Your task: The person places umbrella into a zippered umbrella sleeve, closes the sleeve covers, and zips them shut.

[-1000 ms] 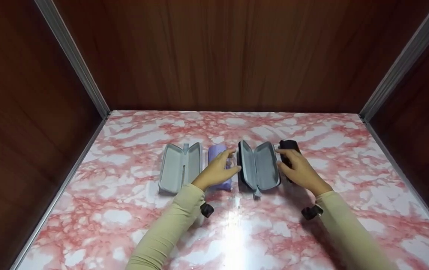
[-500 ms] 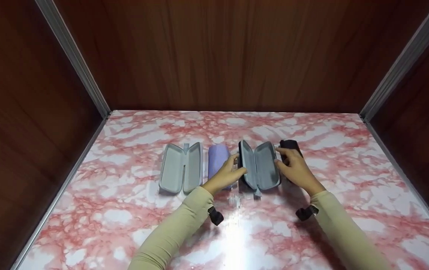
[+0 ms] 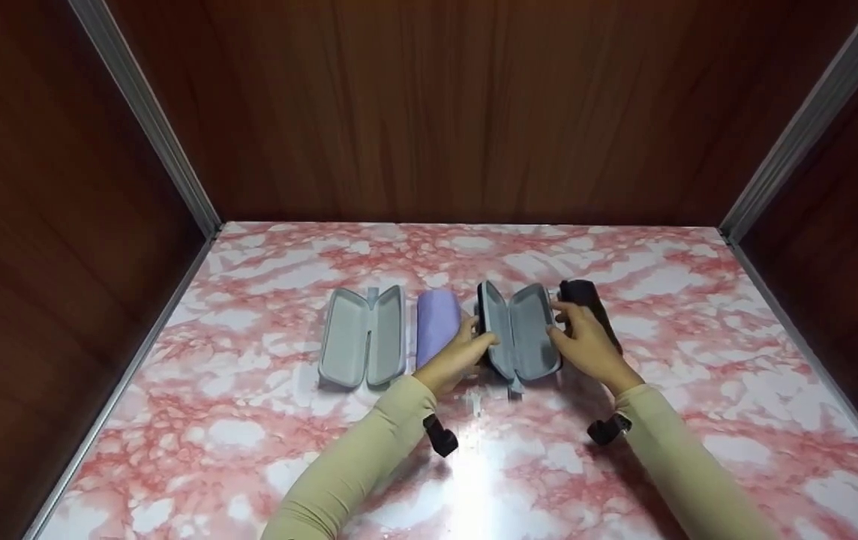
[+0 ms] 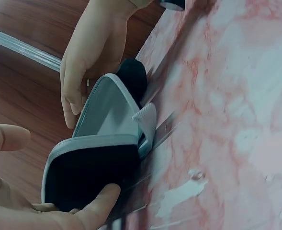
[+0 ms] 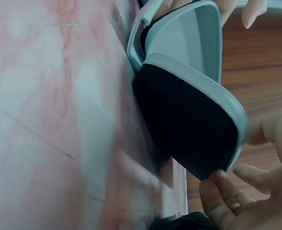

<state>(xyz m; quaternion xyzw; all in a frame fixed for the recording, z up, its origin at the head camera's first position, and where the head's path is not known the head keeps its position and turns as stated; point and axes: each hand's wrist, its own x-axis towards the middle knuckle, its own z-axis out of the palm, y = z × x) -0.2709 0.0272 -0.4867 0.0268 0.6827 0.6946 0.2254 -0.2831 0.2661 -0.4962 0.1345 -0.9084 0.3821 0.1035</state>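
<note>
A black zippered glasses case (image 3: 532, 330) with grey lining lies spread apart on the table, its halves angled up and its tab (image 3: 515, 388) toward the person. My left hand (image 3: 457, 356) is at its left half; in the left wrist view, the thumb (image 4: 105, 203) touches the black outer shell. My right hand (image 3: 592, 346) is at the other half, its fingertips (image 5: 216, 184) against the outer shell near the rim in the right wrist view. Neither hand is curled tightly round the case. A purple case (image 3: 436, 322) lies beside my left hand, and a black case (image 3: 586, 296) sits partly behind my right.
Farther left, a second glasses case (image 3: 363, 337) with pale grey lining lies spread apart. The red-and-white marbled table (image 3: 249, 420) is bounded by brown wood-grain panels (image 3: 429, 112) at the back and both sides. A black wrist camera (image 3: 440, 436) sits on the left sleeve.
My left hand has moved right, from over the purple case to the left half of the spread black case. My right hand has shifted slightly left against the other half. The cases have stayed put.
</note>
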